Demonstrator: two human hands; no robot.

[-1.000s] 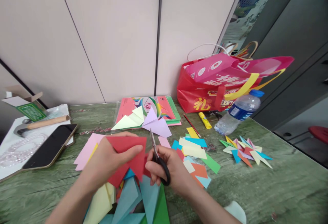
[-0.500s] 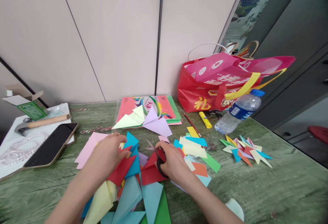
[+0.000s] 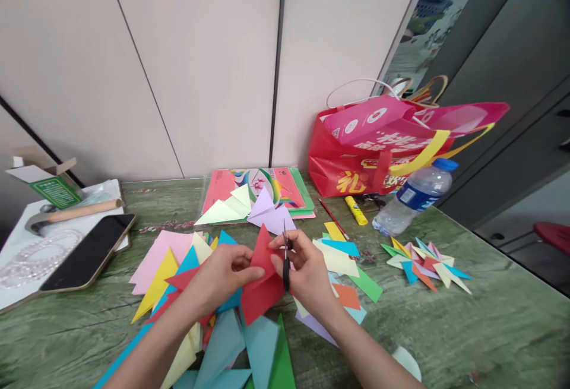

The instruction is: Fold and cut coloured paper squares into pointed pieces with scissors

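- The red paper is up in front of the person, above a heap of folded papers on the green, wood-grained table
- It is a plain, even red, with a sharp tip pointing up and away from the person
- A crease runs across it near the left thumb, and the part below spreads into a broad flap with an angled lower edge
- The left hand pinches its left side, thumb on the near face
- The right hand grips scissors with black handles, the slim metal blades pointing upward, and its fingertips meet the paper's right edge; whether they pinch it, I cannot tell
- Just right of that hand lie cut strips in cream, blue, orange and green
- Farther right sits a many-pointed multicoloured paper cluster
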